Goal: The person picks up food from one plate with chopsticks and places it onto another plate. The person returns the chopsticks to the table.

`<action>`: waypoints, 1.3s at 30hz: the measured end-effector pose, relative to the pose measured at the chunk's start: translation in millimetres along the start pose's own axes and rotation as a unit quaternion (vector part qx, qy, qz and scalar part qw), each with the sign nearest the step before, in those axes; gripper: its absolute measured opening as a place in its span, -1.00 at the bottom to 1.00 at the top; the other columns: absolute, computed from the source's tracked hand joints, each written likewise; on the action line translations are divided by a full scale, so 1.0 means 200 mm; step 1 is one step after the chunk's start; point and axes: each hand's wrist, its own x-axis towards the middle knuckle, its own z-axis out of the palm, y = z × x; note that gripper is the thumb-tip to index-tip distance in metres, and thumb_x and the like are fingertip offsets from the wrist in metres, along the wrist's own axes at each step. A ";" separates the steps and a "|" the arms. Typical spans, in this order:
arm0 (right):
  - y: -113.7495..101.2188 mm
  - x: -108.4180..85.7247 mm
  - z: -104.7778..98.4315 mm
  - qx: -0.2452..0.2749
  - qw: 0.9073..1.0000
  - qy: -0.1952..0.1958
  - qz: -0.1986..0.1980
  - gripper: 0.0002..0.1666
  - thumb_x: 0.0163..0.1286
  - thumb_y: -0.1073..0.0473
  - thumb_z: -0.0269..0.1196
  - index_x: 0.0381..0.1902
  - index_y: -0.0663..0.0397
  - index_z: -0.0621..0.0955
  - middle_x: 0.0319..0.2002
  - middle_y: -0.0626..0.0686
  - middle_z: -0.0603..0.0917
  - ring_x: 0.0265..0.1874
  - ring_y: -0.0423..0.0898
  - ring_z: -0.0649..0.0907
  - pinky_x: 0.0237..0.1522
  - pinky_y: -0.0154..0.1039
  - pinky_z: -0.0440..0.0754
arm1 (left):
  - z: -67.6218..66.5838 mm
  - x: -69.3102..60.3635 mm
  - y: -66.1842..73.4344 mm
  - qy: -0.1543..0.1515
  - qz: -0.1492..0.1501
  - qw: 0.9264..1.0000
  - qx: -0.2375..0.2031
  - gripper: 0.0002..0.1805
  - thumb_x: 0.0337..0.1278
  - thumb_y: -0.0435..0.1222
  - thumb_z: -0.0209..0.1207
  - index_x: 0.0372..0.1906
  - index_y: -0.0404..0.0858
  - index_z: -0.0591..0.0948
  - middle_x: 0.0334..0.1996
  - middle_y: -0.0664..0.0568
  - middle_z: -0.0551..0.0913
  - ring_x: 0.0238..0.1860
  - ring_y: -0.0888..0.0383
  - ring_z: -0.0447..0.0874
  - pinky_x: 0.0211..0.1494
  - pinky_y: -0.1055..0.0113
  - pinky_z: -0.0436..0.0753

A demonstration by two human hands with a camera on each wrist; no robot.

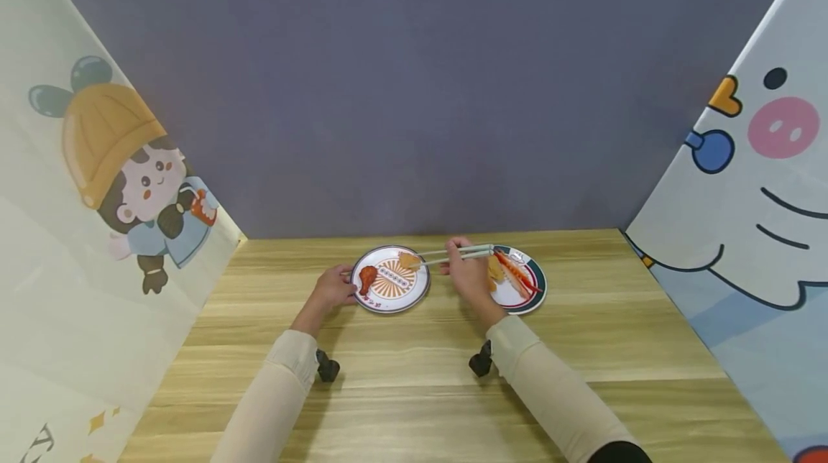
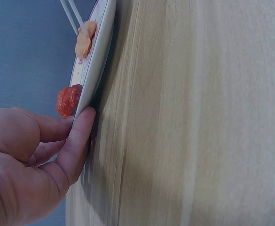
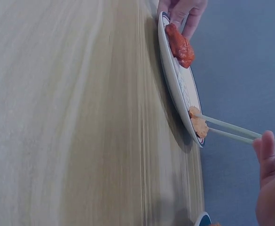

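Observation:
My left hand (image 1: 335,288) pinches the near-left rim of a white patterned plate (image 1: 414,295), thumb above and fingers beneath. A glossy red-brown chicken drumstick (image 1: 367,278) lies on that plate beside the thumb. Toward the plate's right side is a golden, nugget-like piece of food (image 1: 408,260). Pale chopsticks (image 1: 475,253) are held in my right hand (image 1: 470,276), their tips at the golden piece. In the right wrist view the golden piece (image 3: 199,127) sits at the plate's edge; whether the tips squeeze it, I cannot tell.
Right of my right hand stands a second plate (image 1: 542,283) with a dark green rim. It holds long red-and-orange food pieces (image 1: 520,274) and golden pieces (image 1: 495,270), partly behind the hand. A grey panel (image 1: 414,89) rises behind the wooden table (image 1: 401,391), with printed panels on both sides.

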 end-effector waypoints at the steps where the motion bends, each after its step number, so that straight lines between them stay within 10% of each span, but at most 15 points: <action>1: 0.00 0.00 0.00 -0.007 1.000 -0.002 -0.007 -0.74 0.56 0.12 0.14 -0.15 0.21 0.65 -0.26 0.47 0.70 -0.44 0.33 0.76 -0.35 0.27 0.81 | 0.00 0.00 0.00 0.002 0.001 1.000 0.000 -0.40 0.28 -0.57 0.13 0.44 -0.39 0.39 0.07 -0.34 0.55 -0.24 0.06 0.68 -0.25 0.30 0.87; 8: 0.02 0.00 0.01 -0.032 0.999 -0.010 -0.039 -0.76 0.55 0.13 0.16 -0.17 0.20 0.66 -0.39 0.41 0.72 -0.65 -0.05 0.73 -0.52 0.07 0.83 | 0.01 -0.01 0.01 0.003 0.002 1.000 -0.010 -0.41 0.27 -0.56 0.14 0.41 -0.39 0.41 -0.02 -0.25 0.54 -0.34 0.14 0.62 -0.30 0.33 0.86; 18: 0.06 0.01 0.03 -0.013 0.999 0.016 -0.032 -0.74 0.54 0.19 0.15 -0.09 0.28 0.68 -0.25 0.49 0.71 -0.46 0.28 0.79 -0.49 0.04 0.84 | 0.01 -0.01 0.01 0.002 -0.002 1.000 -0.001 -0.39 0.26 -0.57 0.14 0.43 -0.39 0.40 0.06 -0.31 0.56 -0.32 0.12 0.67 -0.29 0.32 0.87; 30: 0.06 0.01 0.01 0.025 0.999 0.047 0.012 -0.72 0.55 0.15 0.13 -0.05 0.24 0.68 -0.17 0.48 0.69 -0.67 -0.33 0.68 -0.29 0.38 0.75 | 0.00 -0.01 0.01 -0.001 -0.006 1.000 -0.004 -0.39 0.30 -0.56 0.12 0.45 -0.35 0.37 0.07 -0.29 0.52 -0.28 0.10 0.65 -0.25 0.31 0.87; 39: 0.04 0.02 -0.03 0.051 0.997 0.060 0.017 -0.73 0.52 0.18 0.15 -0.10 0.28 0.68 -0.37 0.22 0.68 -0.67 -0.21 0.72 -0.45 0.08 0.84 | 0.00 0.00 0.01 -0.001 -0.004 1.000 0.005 -0.38 0.30 -0.56 0.12 0.46 -0.36 0.37 0.10 -0.32 0.53 -0.25 0.08 0.66 -0.24 0.31 0.87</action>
